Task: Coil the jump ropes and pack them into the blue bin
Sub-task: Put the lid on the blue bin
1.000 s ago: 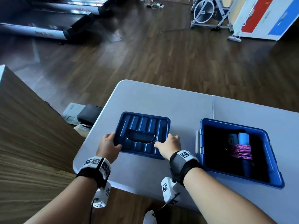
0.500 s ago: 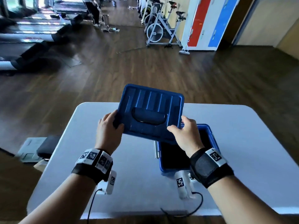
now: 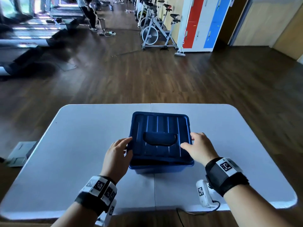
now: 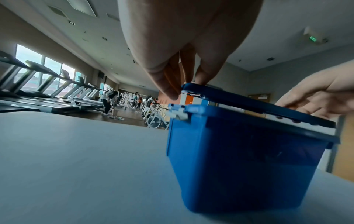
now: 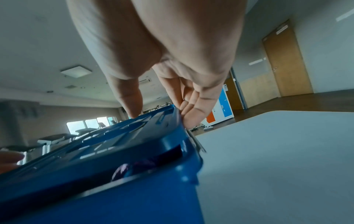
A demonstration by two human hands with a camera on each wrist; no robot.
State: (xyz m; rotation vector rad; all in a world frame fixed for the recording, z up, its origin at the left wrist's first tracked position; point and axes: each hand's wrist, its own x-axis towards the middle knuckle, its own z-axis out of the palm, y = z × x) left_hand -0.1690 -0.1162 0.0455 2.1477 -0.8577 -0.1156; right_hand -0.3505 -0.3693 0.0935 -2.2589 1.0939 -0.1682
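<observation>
Blue plastic fills the middle of the scene: a blue bin stands on the grey worktop, and a ribbed blue lid with a dark recessed handle lies over its mouth. The lid is not seated flat. From the left wrist view it tilts, its left edge raised clear of the bin's rim while the right side sits lower, and a pale latch juts out at the bin's upper corner. From the right wrist view a gap shows between lid and rim at the near corner, and through it something purple, probably a coiled jump rope, lies inside the bin, though the gap is dark and blurred.

The left hand grasps the lid's left edge, thumb on top and fingers curled under the rim. The right hand holds the right edge, with its thumb pressed on the lid's top and its fingers bent against the side. Both wrists wear black straps with white marker tags.

Beyond the worktop runs a dark wooden floor, with exercise bikes and a red and blue locker at the far wall and treadmills on the left.
</observation>
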